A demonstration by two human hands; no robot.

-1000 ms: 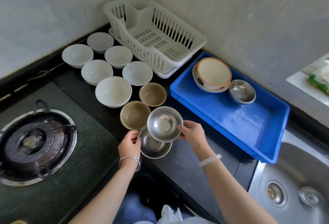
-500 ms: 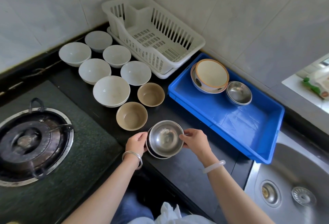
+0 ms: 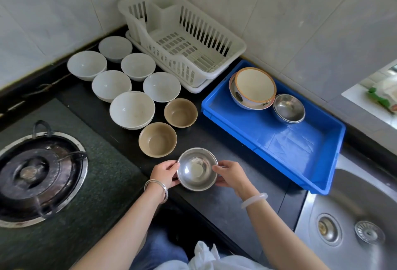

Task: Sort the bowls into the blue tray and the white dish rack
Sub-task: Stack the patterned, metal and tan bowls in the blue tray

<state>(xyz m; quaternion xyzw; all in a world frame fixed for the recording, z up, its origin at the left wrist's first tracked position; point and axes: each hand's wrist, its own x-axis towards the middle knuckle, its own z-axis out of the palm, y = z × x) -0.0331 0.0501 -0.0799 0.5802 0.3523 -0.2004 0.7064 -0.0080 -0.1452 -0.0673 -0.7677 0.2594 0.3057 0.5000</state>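
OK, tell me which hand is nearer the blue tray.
Right. The right hand grips the steel bowl on the side toward the blue tray; the left hand holds the bowl's far side, beside the stove.

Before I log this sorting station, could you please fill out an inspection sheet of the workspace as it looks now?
Surface: dark countertop, dry-looking.
Job's things: steel bowl stack held at the front edge; six white bowls and two tan bowls unsorted; blue tray holds a patterned bowl and a steel bowl; white dish rack has no bowls.
Clutter: white plastic bag at the bottom edge.
Hands: left hand and right hand grip the stack's sides.
Cables: nothing seen.
Surroundings: gas burner left, sink right, tiled wall behind.
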